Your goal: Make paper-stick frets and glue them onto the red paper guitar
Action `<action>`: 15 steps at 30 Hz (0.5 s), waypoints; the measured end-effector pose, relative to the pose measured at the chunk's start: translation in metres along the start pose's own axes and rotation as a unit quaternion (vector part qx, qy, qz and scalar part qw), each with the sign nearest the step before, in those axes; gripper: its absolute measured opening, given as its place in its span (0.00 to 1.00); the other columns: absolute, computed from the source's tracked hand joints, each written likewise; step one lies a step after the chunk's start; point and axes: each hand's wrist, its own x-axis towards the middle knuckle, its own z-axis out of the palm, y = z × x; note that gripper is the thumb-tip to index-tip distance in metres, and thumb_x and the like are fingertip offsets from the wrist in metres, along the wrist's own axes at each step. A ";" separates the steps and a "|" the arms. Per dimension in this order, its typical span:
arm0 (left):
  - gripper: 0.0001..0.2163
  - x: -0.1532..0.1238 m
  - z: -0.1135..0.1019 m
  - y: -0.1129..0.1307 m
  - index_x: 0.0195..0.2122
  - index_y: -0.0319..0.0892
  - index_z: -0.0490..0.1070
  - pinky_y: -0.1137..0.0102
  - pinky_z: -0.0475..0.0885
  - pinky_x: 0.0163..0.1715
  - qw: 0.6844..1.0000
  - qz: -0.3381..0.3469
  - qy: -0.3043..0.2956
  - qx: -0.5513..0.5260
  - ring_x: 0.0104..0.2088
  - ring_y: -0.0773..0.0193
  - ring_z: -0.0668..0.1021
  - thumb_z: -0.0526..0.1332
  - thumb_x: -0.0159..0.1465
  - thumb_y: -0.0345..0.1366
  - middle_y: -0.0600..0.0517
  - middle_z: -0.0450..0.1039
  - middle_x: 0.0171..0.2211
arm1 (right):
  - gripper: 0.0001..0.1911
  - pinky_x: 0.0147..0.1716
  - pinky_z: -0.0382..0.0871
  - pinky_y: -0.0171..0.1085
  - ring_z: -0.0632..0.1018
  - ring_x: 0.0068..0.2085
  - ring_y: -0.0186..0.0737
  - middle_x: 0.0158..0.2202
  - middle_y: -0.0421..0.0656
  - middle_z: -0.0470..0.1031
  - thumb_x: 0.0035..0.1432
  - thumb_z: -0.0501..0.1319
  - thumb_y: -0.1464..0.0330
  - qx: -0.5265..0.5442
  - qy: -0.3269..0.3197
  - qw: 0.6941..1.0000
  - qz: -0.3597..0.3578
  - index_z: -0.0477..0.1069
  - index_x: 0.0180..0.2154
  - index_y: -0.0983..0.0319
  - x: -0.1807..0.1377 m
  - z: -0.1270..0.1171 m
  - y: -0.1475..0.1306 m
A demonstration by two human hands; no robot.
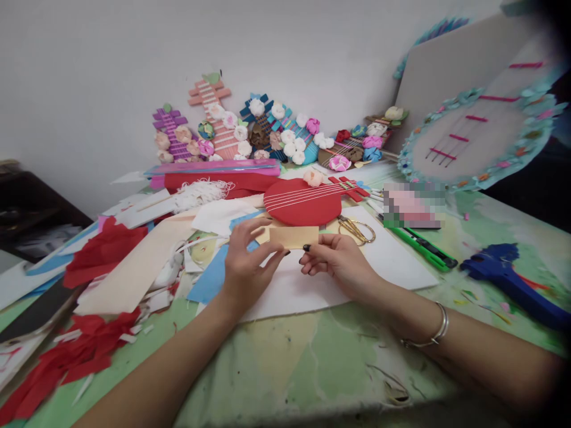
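Both hands—left (247, 257) and right (341, 263)—pinch opposite ends of a small yellow rectangular paper strip (294, 236), above a flat white sheet (392, 258) and before a red lute-shaped craft piece with white strings (303, 202). The step seems to be shaping the strip; the next move likely calls for even finger pressure.

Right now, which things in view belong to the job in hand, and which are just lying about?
Likely in the job:
tan paper strip, pinched between left hand and right hand
red lute-shaped craft, just beyond it
white sheet, below the hands

Probably just lying about:
green utility knife
blue glue gun
red scraps, at left
flower-trimmed crafts, along the wall
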 end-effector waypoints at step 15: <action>0.07 -0.003 0.003 -0.003 0.25 0.40 0.67 0.65 0.63 0.35 0.981 0.124 -0.119 0.088 0.30 0.62 0.68 0.56 0.60 0.26 0.50 0.71 0.24 | 0.04 0.21 0.72 0.28 0.77 0.21 0.33 0.22 0.44 0.76 0.49 0.61 0.72 -0.054 0.002 0.999 0.006 0.67 0.26 0.66 0.001 0.001 0.004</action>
